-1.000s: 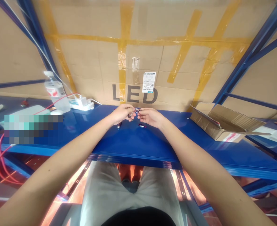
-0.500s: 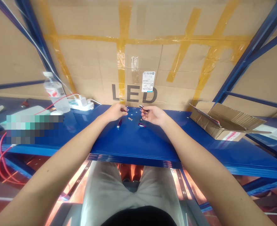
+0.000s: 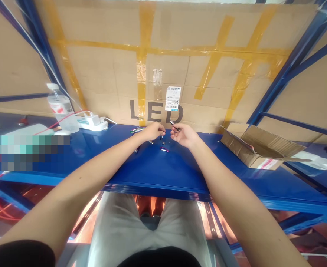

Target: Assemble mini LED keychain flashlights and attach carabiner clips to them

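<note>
My right hand (image 3: 186, 135) is closed around a slim dark cylinder with a silver end (image 3: 172, 122), which tilts up toward the left. To its left, my left hand (image 3: 154, 131) is pinched, fingertips down, just over the blue tabletop. A small dark piece (image 3: 161, 137) shows at those fingertips, too small to name. Below the hands lies a small purple-pink metallic piece (image 3: 164, 149). Tiny brassy bits (image 3: 151, 142) lie beside my left wrist, and several colourful small metallic pieces (image 3: 136, 130) are behind it. A dark cylinder (image 3: 137, 150) is partly hidden by my left forearm.
An open cardboard box (image 3: 263, 148) stands on the right of the blue table (image 3: 157, 170). On the left are a plastic bottle (image 3: 63, 111), a white power strip (image 3: 92, 122) and a red cable (image 3: 68, 118). A large taped carton (image 3: 110, 81) stands behind the table.
My left hand has moved right, closer to my right hand, and now pinches above the table near the purple-pink piece. The colourful pieces behind my left wrist have come into view. My right hand keeps its cylinder.
</note>
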{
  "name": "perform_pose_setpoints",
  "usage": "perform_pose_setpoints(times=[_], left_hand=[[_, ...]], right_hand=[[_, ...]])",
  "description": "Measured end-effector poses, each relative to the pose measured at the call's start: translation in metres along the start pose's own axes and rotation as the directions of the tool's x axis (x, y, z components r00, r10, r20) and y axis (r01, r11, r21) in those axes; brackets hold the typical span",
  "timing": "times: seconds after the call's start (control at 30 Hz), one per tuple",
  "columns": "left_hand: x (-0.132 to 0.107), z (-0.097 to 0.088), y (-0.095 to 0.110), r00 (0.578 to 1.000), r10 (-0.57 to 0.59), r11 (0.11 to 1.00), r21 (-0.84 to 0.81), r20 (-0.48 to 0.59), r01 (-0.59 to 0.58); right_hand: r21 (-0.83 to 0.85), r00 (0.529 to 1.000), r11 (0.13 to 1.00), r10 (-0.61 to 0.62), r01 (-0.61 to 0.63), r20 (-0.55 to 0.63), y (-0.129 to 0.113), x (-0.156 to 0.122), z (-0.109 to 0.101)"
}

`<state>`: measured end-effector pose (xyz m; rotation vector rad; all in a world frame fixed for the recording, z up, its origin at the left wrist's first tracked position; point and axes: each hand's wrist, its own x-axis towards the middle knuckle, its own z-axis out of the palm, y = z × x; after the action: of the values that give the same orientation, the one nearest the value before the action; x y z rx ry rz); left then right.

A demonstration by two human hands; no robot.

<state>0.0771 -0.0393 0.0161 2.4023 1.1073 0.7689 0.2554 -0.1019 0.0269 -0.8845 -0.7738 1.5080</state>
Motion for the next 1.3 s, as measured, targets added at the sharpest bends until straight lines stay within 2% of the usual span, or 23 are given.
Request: perform_pose_setpoints(times=[0.2,0.3,0.37,0.47,0.67,0.8,0.97,1.1,1.2,1.3], left_hand=[[-0.016,-0.004,-0.002,1.000,0.009,0.989,-0.149,0.009,-0.007],[-0.024,-0.010,0.003,0.997,-0.009,0.958,-0.286,-0.081,-0.015],[-0.027,-0.013,0.008,0.988,-0.085,0.930,-0.367,-0.128,0.033],[-0.029,-0.016,0.014,0.976,-0.192,0.864,-0.489,-0.101,0.120],[-0.030,-0.014,0.015,0.972,-0.219,0.813,-0.567,-0.082,0.135],[-0.029,-0.012,0.015,0.969,-0.238,0.793,-0.589,-0.063,0.156],[-0.027,-0.014,0.012,0.967,-0.246,0.834,-0.524,-0.073,0.172],[-0.025,-0.018,0.003,0.964,-0.242,0.875,-0.454,-0.113,0.167],[-0.025,-0.019,-0.003,0.962,-0.247,0.887,-0.428,-0.118,0.175],[-0.025,-0.020,-0.006,0.958,-0.266,0.889,-0.412,-0.105,0.201]], right_hand=[[-0.027,1.000,1.000,0.007,-0.007,0.004,0.001,0.000,0.002],[-0.051,1.000,0.998,0.024,-0.025,-0.013,0.002,0.000,0.004],[-0.093,0.999,0.995,0.034,-0.036,-0.023,0.004,0.001,0.005],[-0.175,0.999,0.984,0.032,-0.035,-0.023,0.010,0.003,0.005],[-0.279,1.000,0.960,0.008,-0.004,0.014,0.021,0.006,0.001],[-0.399,0.996,0.915,-0.033,0.062,0.081,0.024,0.007,-0.003],[-0.600,0.992,0.791,-0.090,0.124,0.087,0.027,0.012,-0.008],[-0.793,0.976,0.571,-0.175,0.210,0.133,0.029,0.019,-0.013],[-0.876,0.960,0.404,-0.203,0.263,0.194,0.032,0.024,-0.017],[-0.904,0.953,0.314,-0.185,0.289,0.240,0.034,0.027,-0.019]])
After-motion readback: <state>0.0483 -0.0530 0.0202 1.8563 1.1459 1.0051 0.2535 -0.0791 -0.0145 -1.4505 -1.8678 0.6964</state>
